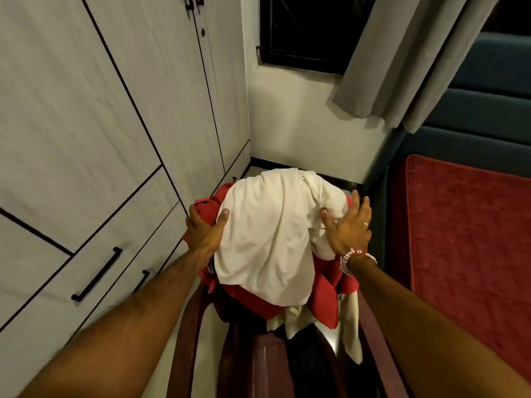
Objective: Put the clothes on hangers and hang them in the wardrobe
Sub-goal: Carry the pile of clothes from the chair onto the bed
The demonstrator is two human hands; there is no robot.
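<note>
A pile of clothes is draped over the back of a dark maroon plastic chair (189, 326). A white garment (267, 234) lies on top, and red clothing (253, 304) shows beneath and at the sides. My left hand (205, 228) grips the pile's left side, thumb on the white cloth and fingers on the red. My right hand (346, 225) presses flat against the pile's right side with its fingers spread. The wardrobe (115, 124) stands to the left, its doors closed. No hanger is visible.
Black bar handles (97, 274) sit on the wardrobe's lower drawers. A bed with a red cover (465, 239) and a blue padded headboard (494, 81) fills the right side. A grey curtain (408, 53) hangs beside a dark window (304, 30). The aisle is narrow.
</note>
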